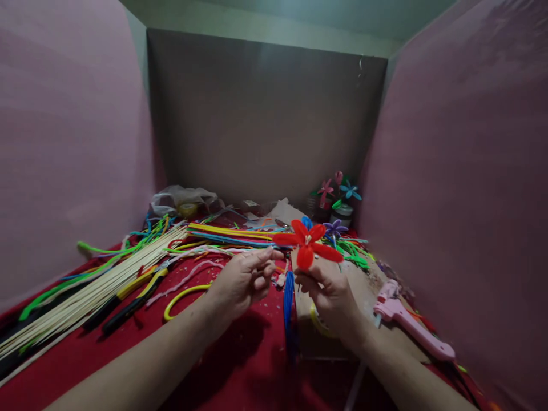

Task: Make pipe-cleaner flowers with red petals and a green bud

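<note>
A red pipe-cleaner flower (305,258) with several long petals and a pale centre is held upright in my right hand (327,294). Those fingers pinch it just beneath the petals; a short dark stem end shows below them. My left hand (248,274) is beside the flower, its index finger stretched towards the left petal and the other fingers loosely curled. Nothing shows in it, and whether it touches the petal is unclear. Beneath the right hand lie a cardboard piece (306,319) and a bundle of blue pipe cleaners (289,302).
Left on the red cloth (231,365) lie wooden sticks (107,279), yellow-black pliers (141,299) and a yellow ring (171,308). Coloured pipe cleaners (231,231) lie behind. A pink glue gun (411,322) rests right. Finished flowers (351,191) stand at the back; pink panels (471,171) flank the table.
</note>
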`<state>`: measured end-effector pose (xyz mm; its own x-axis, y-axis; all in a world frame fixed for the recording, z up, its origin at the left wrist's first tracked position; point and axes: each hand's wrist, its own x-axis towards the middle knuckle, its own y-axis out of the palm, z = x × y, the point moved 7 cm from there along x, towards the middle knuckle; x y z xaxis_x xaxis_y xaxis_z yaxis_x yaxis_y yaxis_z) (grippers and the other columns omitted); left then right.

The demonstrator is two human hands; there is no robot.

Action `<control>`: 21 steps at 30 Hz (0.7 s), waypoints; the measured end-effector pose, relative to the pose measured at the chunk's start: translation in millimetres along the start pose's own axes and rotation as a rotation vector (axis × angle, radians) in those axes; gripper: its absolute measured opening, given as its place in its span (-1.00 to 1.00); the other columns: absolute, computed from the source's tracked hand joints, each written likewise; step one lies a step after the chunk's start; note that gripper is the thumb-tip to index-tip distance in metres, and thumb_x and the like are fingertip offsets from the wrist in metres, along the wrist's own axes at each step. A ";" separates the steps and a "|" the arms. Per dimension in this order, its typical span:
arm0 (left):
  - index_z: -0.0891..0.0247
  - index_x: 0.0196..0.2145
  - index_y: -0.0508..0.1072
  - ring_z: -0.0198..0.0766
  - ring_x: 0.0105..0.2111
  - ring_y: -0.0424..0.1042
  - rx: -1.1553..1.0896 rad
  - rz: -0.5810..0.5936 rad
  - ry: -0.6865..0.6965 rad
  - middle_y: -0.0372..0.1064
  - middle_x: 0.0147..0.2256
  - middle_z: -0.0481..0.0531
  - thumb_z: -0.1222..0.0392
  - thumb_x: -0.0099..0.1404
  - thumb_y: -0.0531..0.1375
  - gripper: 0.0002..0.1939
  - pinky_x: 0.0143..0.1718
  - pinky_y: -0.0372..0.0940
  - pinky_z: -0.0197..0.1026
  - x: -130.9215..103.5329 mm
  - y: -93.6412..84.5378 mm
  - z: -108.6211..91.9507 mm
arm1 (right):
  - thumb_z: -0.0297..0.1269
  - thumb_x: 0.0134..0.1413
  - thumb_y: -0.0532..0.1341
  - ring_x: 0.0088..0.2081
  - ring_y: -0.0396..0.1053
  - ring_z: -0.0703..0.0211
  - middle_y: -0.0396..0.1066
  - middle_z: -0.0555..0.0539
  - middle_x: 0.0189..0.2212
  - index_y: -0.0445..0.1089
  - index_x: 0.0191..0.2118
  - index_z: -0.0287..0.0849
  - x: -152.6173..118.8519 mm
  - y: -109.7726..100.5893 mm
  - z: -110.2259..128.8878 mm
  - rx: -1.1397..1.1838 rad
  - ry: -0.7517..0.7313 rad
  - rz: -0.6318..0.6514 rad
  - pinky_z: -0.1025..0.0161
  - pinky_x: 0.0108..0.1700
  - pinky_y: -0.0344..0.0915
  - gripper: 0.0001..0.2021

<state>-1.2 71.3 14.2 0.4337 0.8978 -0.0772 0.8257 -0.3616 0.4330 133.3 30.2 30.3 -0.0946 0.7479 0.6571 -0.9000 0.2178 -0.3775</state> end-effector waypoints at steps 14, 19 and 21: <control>0.28 -0.53 0.27 -0.55 -0.82 -0.03 0.348 0.109 -0.111 0.16 -0.68 -0.19 0.10 0.08 0.20 -0.78 -0.84 -0.13 -0.45 8.1 -1.0 50.7 | -0.36 0.05 0.15 -0.49 0.40 0.20 0.44 -0.06 -0.55 0.44 -0.47 -0.27 50.3 -31.8 -118.6 -0.452 0.620 0.055 0.35 -0.49 0.23 -0.84; 0.27 -0.57 0.23 -0.54 -0.84 -0.01 0.457 0.103 -0.127 0.15 -0.71 -0.19 0.09 0.09 0.15 -0.76 -0.85 -0.14 -0.44 8.7 -1.0 56.4 | -0.22 0.15 0.13 -0.13 0.35 0.09 0.31 -0.12 -0.05 0.29 -0.03 -0.21 66.9 -20.4 -133.9 -0.520 0.686 0.139 0.07 -0.15 0.35 -0.71; 0.27 -0.58 0.22 -0.54 -0.85 -0.01 0.484 0.109 -0.123 0.15 -0.71 -0.19 0.08 0.10 0.13 -0.76 -0.86 -0.16 -0.43 8.6 0.0 56.1 | -0.23 0.15 0.14 -0.11 0.34 0.08 0.29 -0.13 -0.03 0.27 -0.01 -0.19 71.2 -20.2 -135.3 -0.529 0.692 0.136 0.06 -0.13 0.34 -0.69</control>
<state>22.8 64.9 -36.9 0.5416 0.8227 -0.1728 0.8333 -0.5526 -0.0194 202.3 163.9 -3.6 0.2463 0.9633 0.1068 -0.5687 0.2328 -0.7889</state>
